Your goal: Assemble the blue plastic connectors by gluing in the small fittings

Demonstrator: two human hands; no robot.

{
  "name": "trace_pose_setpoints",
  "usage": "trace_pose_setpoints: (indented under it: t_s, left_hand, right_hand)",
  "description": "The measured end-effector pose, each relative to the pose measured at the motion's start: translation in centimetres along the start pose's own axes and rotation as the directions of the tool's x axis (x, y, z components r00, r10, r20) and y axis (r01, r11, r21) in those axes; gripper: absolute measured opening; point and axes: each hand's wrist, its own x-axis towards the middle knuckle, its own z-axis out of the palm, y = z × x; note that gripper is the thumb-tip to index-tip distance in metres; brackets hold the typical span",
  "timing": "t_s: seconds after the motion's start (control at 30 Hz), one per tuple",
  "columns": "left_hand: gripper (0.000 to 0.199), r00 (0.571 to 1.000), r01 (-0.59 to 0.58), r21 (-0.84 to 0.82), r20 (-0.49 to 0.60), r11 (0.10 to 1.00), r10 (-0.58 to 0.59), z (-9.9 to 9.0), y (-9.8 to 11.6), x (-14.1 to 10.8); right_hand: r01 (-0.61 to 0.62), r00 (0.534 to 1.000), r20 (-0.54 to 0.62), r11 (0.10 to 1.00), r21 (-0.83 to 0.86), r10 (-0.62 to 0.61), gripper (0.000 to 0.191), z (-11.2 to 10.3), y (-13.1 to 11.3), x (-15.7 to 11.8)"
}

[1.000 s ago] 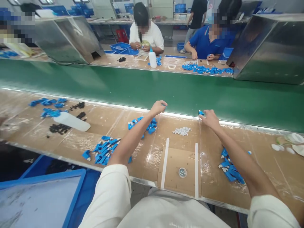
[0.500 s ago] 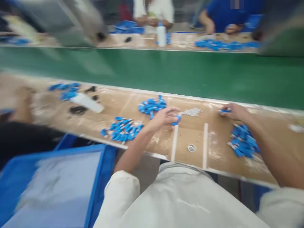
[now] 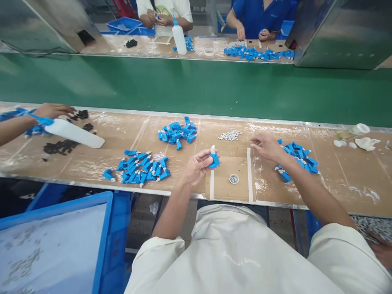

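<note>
My left hand [image 3: 196,166] holds a blue piece [image 3: 214,161] with a white tip pointing up, above the cardboard-covered bench. My right hand [image 3: 267,147] is over the bench beside a white strip [image 3: 250,173], its fingers bent together; whether something small is between them is too small to tell. Just right of that hand lies a pile of blue pieces [image 3: 298,155]. Small white parts [image 3: 230,135] sit between and beyond my hands. Nearer me is a round dish [image 3: 234,179] with small metal bits. Two more blue piles [image 3: 177,132] [image 3: 143,167] lie to the left.
A white bottle [image 3: 75,132] lies across the left, near another person's hand [image 3: 55,110] and black parts [image 3: 59,147]. A blue crate [image 3: 104,237] stands below left. A green strip [image 3: 196,87] separates the far bench, where two people work. A clear cup [image 3: 359,130] lies right.
My right hand has come inward from beyond the right pile, and the blue piece it held is not seen there now. My left hand holds its blue piece upright, nearer me. The view has shifted.
</note>
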Motion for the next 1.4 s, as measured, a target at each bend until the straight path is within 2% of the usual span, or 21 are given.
trace_pose_setpoints:
  t_s: [0.13, 0.3, 0.43, 0.67, 0.8, 0.97, 1.07, 1.17, 1.23, 1.3, 1.4]
  left_hand:
    - [0.05, 0.997, 0.073, -0.066, 0.024, 0.995, -0.071, -0.2, -2.6, -0.5]
    - [0.05, 0.995, 0.103, -0.154, 0.023, 0.983, -0.101, -0.3, -3.2, -0.4]
    - [0.046, 0.99, 0.133, -0.201, 0.062, 0.97, -0.123, -0.4, -2.8, -0.2]
    - [0.04, 0.986, 0.159, -0.229, 0.091, 0.96, -0.142, -0.5, -3.0, 0.0]
    - [0.039, 0.985, 0.165, -0.232, 0.084, 0.959, -0.149, -0.7, -3.2, 0.1]
    - [0.037, 0.986, 0.166, -0.23, 0.066, 0.959, -0.155, -1.2, -3.8, 0.3]
    - [0.038, 0.989, 0.15, -0.227, 0.037, 0.962, -0.146, -1.3, -4.2, 0.3]
    - [0.041, 0.989, 0.149, -0.221, 0.018, 0.964, -0.149, -1.4, -4.3, 0.0]
    - [0.041, 0.986, 0.163, -0.22, 0.019, 0.962, -0.163, -1.6, -4.2, -0.3]
    - [0.041, 0.984, 0.176, -0.226, 0.006, 0.958, -0.179, -1.8, -4.1, -0.6]
    - [0.041, 0.979, 0.187, -0.256, -0.028, 0.948, -0.201, -2.0, -4.4, -0.7]
  right_hand:
    - [-0.074, 0.997, -0.011, 0.997, -0.029, 0.074, 0.015, 3.9, -1.8, 2.8]
    - [-0.139, 0.99, 0.001, 0.987, -0.082, 0.14, 0.021, 5.4, -2.1, 5.2]
    - [-0.146, 0.989, 0.016, 0.978, -0.152, 0.15, 0.017, 5.8, -2.2, 6.2]
    - [-0.059, 0.992, 0.093, 0.96, -0.273, 0.088, 0.024, 5.5, -2.8, 6.5]
    - [-0.019, 0.992, 0.115, 0.961, -0.275, 0.053, 0.029, 4.7, -2.6, 5.7]
    - [0.004, 0.999, 0.042, 0.948, -0.318, 0.01, 0.023, 4.7, -1.3, 4.1]
    - [0.03, 0.999, 0.047, 0.942, -0.335, -0.016, 0.022, 4.5, -1.3, 2.9]
    - [0.043, 0.999, 0.002, 0.97, -0.24, -0.044, 0.026, 3.5, -1.8, 1.3]
    - [0.034, 0.998, -0.04, 0.996, -0.077, -0.037, 0.035, 2.9, -2.4, -0.6]
    - [-0.002, 1.0, 0.014, 0.99, 0.144, 0.0, 0.039, 2.9, -3.1, -3.2]
    - [-0.129, 0.984, 0.17, 0.896, 0.425, 0.061, 0.043, 4.4, -4.0, -7.1]
